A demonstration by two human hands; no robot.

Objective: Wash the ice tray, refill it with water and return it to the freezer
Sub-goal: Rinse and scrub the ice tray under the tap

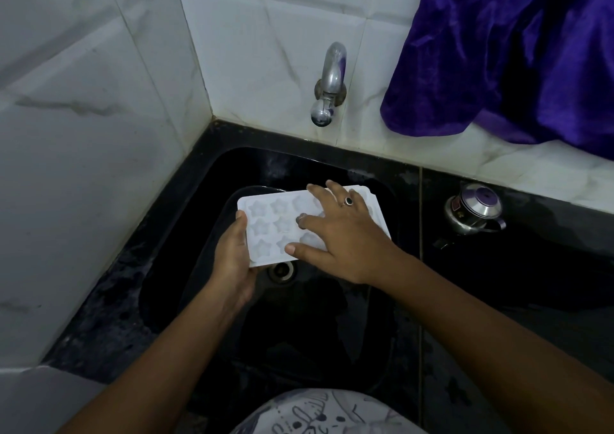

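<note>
Marble-patterned white tiles (83, 134) cover both walls of the corner. Below them a black counter (531, 284) holds a black sink (332, 164) set into it. Purple cloth (515, 51) hangs down over the right wall, its lower edge near the counter. Inside the sink's outline, held above the basin floor, is the white ice tray (265, 221), cavities up and star-shaped. The left hand (232, 267) grips the tray's left end, thumb on top and fingers curled underneath, mostly hidden. The right hand (345, 237) lies on the tray's right half, fingers straight and spread apart, pressing on the top face. A chrome tap (329, 85) sticks out of the back wall above the sink. A small steel pot (473, 211) stands on the counter to the right. The drain (280, 271) shows just under the tray's near edge. A dark-stoned ring (349, 201) sits on one right finger.
</note>
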